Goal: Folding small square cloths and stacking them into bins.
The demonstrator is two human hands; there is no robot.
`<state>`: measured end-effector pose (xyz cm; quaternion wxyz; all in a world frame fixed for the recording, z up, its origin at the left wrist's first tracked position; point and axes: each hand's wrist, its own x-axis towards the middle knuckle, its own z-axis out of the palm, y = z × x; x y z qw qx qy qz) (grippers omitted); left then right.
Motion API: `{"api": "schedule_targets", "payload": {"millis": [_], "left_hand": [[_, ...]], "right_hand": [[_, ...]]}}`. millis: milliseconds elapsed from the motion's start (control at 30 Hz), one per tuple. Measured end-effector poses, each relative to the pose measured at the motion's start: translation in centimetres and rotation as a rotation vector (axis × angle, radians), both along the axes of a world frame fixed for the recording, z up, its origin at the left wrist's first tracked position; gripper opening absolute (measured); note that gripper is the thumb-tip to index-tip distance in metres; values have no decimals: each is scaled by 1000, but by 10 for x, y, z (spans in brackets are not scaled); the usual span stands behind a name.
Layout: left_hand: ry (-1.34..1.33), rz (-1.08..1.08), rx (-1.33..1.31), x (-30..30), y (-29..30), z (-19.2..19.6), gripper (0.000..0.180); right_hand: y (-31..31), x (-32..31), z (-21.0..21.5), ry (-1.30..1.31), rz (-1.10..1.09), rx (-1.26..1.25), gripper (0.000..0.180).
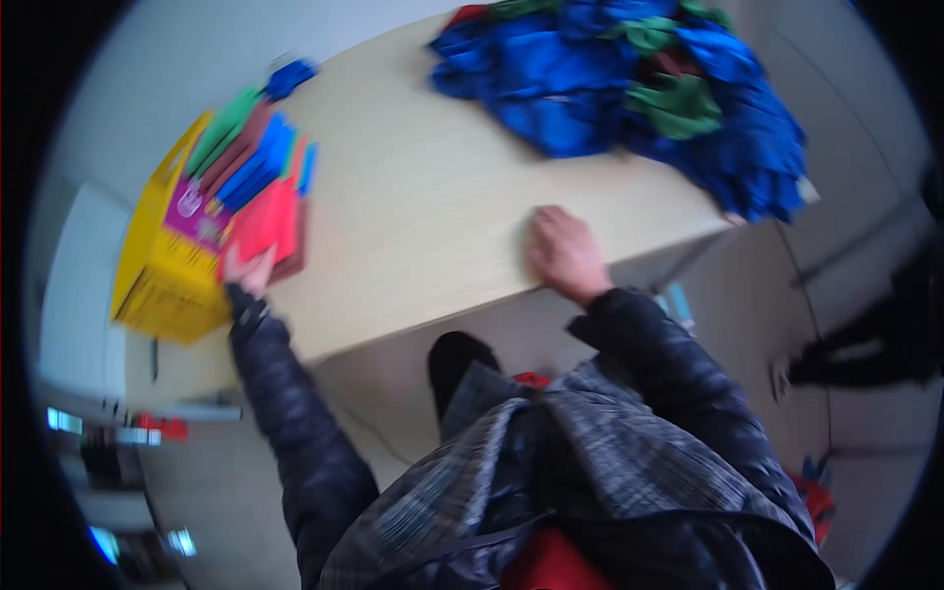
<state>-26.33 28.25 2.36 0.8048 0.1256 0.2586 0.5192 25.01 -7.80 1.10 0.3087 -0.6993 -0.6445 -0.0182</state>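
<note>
At the left, my left hand (pixel 250 271) grips the near edge of a red folded cloth (pixel 264 218), its fingers partly hidden and blurred. That cloth leans with several other folded cloths in green, brown and blue (pixel 258 162), against a yellow and purple box (pixel 162 265). My right hand (pixel 564 252) rests on the table (pixel 413 226) near its front edge, fingers curled in, with nothing visible in it.
A large loose heap of blue cloth (pixel 560 84) with green pieces (pixel 678 106) covers the far right of the table and hangs over its edge. A small blue bundle (pixel 290 77) lies at the back left. Another person's dark-clothed leg (pixel 865 344) shows at the right.
</note>
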Motion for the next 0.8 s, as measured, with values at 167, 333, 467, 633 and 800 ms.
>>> {"api": "schedule_targets", "payload": {"millis": [167,333,467,633,800], "left_hand": [[31,463,-183,13,-75,19,74],[537,104,323,120,-174,-30,32],[866,73,628,212,-249,-34,12],[1520,273,1119,236,-266,-40,4],[1571,323,1156,247,-273,-28,2]], "right_hand": [[-2,-1,-7,-113,-57,45,44],[-5,9,4,-49,71,149,29],[5,47,21,123,25,204,14],[34,150,98,98,-159,574,8],[74,265,162,-88,-412,648,15]]}}
